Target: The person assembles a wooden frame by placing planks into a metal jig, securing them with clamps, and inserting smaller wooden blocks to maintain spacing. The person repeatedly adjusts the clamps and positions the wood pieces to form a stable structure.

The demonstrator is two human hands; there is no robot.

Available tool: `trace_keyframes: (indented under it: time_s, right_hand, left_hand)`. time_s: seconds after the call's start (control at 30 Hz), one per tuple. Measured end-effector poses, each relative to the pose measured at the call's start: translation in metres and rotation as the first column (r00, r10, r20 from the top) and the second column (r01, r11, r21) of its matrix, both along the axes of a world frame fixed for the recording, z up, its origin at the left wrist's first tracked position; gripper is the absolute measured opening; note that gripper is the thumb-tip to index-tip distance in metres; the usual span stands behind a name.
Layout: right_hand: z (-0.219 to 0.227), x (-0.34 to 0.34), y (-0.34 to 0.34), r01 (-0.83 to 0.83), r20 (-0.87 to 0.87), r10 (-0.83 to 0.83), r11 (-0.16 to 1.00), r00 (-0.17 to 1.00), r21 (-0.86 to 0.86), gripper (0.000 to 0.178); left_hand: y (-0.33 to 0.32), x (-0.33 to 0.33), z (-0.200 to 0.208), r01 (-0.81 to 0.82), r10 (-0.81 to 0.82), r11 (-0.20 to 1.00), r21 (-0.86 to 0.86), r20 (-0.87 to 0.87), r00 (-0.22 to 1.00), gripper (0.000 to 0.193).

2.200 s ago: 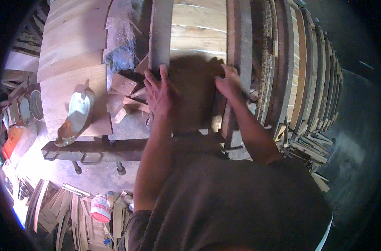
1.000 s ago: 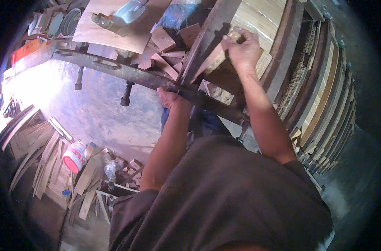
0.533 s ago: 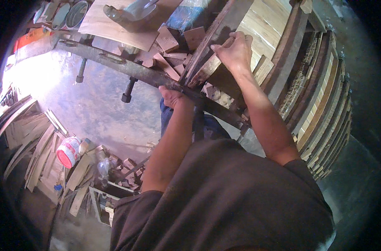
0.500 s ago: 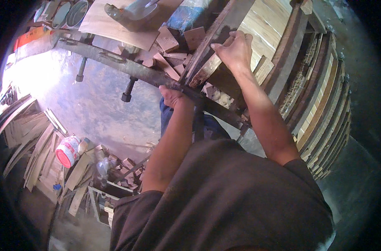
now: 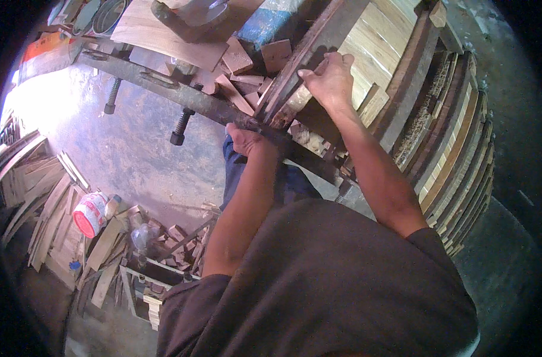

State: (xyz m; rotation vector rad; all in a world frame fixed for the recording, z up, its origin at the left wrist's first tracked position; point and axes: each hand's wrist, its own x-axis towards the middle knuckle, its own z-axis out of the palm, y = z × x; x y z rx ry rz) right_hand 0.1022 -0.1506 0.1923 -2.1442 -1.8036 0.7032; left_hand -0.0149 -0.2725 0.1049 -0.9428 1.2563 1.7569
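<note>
My left hand [image 5: 245, 141] is closed against the near side of a long dark metal bar [image 5: 205, 107]. Its fingers are partly hidden there, so what it grips cannot be made out. Farther up and to the right, my right hand [image 5: 332, 81] has its fingers curled and its thumb stretched toward a dark beam [image 5: 314, 43], which meets the bar at an angle. Just below that thumb is the end of a rough wooden strip [image 5: 293, 106]. Whether the right hand holds anything small is hidden. Right of it lies a pale slatted wood panel [image 5: 375, 41].
Large bolts [image 5: 178, 128] hang from the bar. Wood offcuts [image 5: 238, 58] lie beyond it, beside a thin board [image 5: 164, 33]. Stacked slatted panels [image 5: 455, 149] curve down the right. At lower left, a white-and-red bucket [image 5: 90, 213] stands among scrap strips [image 5: 54, 220].
My right hand has shifted slightly down and left along the beam, its fingers still curled. My left hand stays at the bar. The view has moved a little.
</note>
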Motion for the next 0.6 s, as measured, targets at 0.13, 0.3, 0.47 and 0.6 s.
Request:
trace_keyframes:
  time_s: [0.13, 0.3, 0.47, 0.6]
  right_hand:
    - [-0.006, -0.004, 0.005, -0.025, -0.026, 0.027, 0.999, 0.999, 0.046, 0.054]
    - [-0.032, 0.008, 0.029, 0.122, -0.122, -0.106, 0.983, 0.987, 0.134, 0.042]
    - [-0.032, 0.023, 0.029, 0.007, -0.114, 0.000, 0.998, 0.994, 0.058, 0.041]
    - [-0.037, 0.026, 0.027, -0.082, -0.198, 0.106, 0.989, 0.975, 0.126, 0.038]
  left_hand:
    - [0.003, -0.014, 0.012, 0.275, -0.285, 0.889, -0.366, 0.029, 0.958, 0.039]
    - [-0.013, -0.020, -0.035, 0.255, -0.290, 0.885, -0.391, -0.033, 0.956, 0.061]
    - [0.006, -0.010, 0.002, 0.194, -0.199, 0.887, -0.419, 0.033, 0.979, 0.066]
    - [0.003, -0.010, -0.002, 0.149, -0.154, 0.901, -0.409, 0.020, 0.988, 0.067]
